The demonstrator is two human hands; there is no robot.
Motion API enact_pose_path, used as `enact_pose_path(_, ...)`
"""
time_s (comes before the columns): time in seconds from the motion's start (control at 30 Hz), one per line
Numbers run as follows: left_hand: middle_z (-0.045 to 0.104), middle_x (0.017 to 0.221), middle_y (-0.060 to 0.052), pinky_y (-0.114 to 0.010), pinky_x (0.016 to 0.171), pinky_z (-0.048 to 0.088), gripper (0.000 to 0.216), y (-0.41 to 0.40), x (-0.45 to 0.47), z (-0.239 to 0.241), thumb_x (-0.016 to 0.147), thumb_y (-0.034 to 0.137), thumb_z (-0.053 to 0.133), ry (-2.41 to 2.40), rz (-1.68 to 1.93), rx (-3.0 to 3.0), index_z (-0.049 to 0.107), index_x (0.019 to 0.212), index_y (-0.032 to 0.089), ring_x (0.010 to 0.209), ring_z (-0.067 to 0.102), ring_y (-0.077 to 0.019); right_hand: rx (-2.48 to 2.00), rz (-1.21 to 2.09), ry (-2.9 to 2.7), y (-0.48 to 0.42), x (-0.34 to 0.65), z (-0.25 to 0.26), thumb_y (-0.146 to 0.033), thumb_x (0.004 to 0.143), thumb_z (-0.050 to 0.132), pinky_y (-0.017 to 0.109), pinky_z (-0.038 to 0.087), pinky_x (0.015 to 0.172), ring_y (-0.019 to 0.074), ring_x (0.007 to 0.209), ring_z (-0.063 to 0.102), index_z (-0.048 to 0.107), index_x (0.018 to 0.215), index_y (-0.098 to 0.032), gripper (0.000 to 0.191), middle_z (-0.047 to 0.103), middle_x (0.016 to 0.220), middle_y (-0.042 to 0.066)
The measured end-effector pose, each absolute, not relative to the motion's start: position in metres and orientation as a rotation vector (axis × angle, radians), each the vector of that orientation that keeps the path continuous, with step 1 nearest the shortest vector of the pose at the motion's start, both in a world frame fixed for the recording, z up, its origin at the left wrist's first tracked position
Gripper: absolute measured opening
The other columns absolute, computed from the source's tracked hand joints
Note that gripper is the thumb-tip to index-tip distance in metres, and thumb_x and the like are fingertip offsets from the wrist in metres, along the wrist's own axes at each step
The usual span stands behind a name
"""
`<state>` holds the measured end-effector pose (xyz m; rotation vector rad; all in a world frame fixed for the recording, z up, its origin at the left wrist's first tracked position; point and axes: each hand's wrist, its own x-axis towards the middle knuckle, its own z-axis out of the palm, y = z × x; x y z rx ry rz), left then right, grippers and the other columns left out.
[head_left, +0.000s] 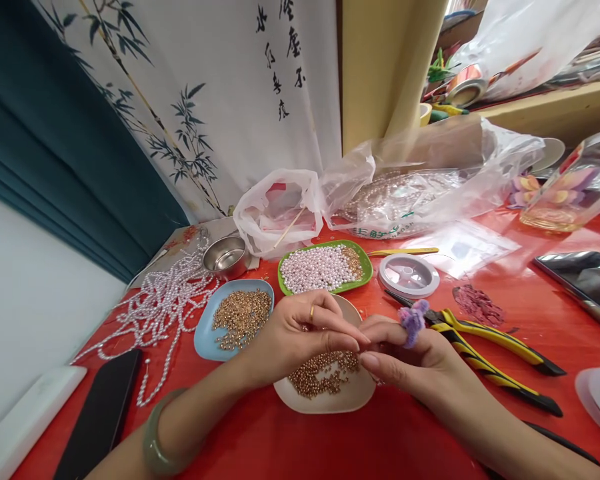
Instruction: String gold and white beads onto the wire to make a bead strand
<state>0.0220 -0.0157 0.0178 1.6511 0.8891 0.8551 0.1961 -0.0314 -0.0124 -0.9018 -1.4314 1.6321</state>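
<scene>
Both hands meet over a beige plate (325,402) that holds small gold beads (320,377). My left hand (305,327), with a gold ring, has thumb and forefinger pinched together. My right hand (405,350), wearing a fuzzy purple ring (414,323), pinches against the left fingertips. Whatever lies between the fingers is too small to make out. Behind the hands, a green tray (325,291) carries pale pink beads (313,268) and some gold ones. A blue plate (205,337) of larger-looking gold beads (243,317) stands left of my left hand.
Yellow-black pliers (500,360) lie beside my right hand, near a spool (409,275) and yellow tweezers (405,251). Strung pearl beads (167,300), a metal bowl (226,257) and a black phone (100,413) are leftward. Plastic bags (420,187) line the back; another phone (585,280) lies right.
</scene>
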Motion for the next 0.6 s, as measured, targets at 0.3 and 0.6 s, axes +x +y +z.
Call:
enact_pose_path(0.3, 0.041, 0.068, 0.002, -0.021, 0.061, 0.038, 0.018, -0.021, 0.022, 0.022, 0.067, 0.016, 0.066, 0.858, 0.835, 1.718, 0.07, 0.081, 0.027, 0.065, 0.044, -0.008, -0.826, 1.728, -1.468, -0.03, 0.197, -0.011, -0.027, 0.07, 0.063, 0.027, 0.044, 0.069, 0.0166, 0.075, 0.057, 0.067, 0.077, -0.023, 0.009, 0.062, 0.075, 0.001)
enact_pose_path(0.6, 0.059, 0.072, 0.0, -0.021, 0.06, 0.04, 0.014, -0.016, 0.018, 0.031, 0.072, 0.02, 0.06, 0.987, 0.726, 1.662, 0.068, 0.083, 0.02, 0.066, 0.051, -0.0093, -0.959, 1.811, -1.283, -0.035, 0.195, -0.007, -0.026, 0.067, 0.066, 0.018, 0.033, 0.048, 0.0067, 0.049, 0.043, 0.064, 0.058, -0.019, 0.012, 0.055, 0.053, -0.003)
